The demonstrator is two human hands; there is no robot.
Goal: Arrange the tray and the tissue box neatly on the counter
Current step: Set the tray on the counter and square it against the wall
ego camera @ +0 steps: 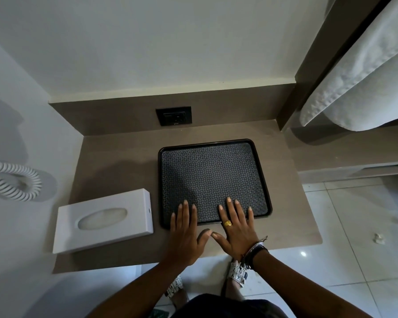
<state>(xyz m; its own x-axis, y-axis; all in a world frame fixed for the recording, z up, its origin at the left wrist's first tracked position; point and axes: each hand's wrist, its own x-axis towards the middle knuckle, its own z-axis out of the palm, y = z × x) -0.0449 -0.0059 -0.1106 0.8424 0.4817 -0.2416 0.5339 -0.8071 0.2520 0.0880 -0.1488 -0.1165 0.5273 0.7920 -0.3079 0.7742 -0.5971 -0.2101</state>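
Observation:
A black square tray (213, 173) with a patterned dark mat lies on the brown counter (115, 161), slightly right of centre. My left hand (185, 232) and my right hand (236, 228) rest flat, fingers spread, over the tray's near edge, with the thumbs touching on the counter. Neither hand holds anything. A white tissue box (104, 220) with an oval opening lies to the left of the tray, turned at a slight angle, its near left corner at the counter's front edge.
A black wall socket (174, 115) sits in the brown backsplash behind the tray. A white coiled cord (14, 181) hangs on the left wall. White towels (359, 72) hang at the upper right over a lower shelf. The tiled floor lies below the counter's front edge.

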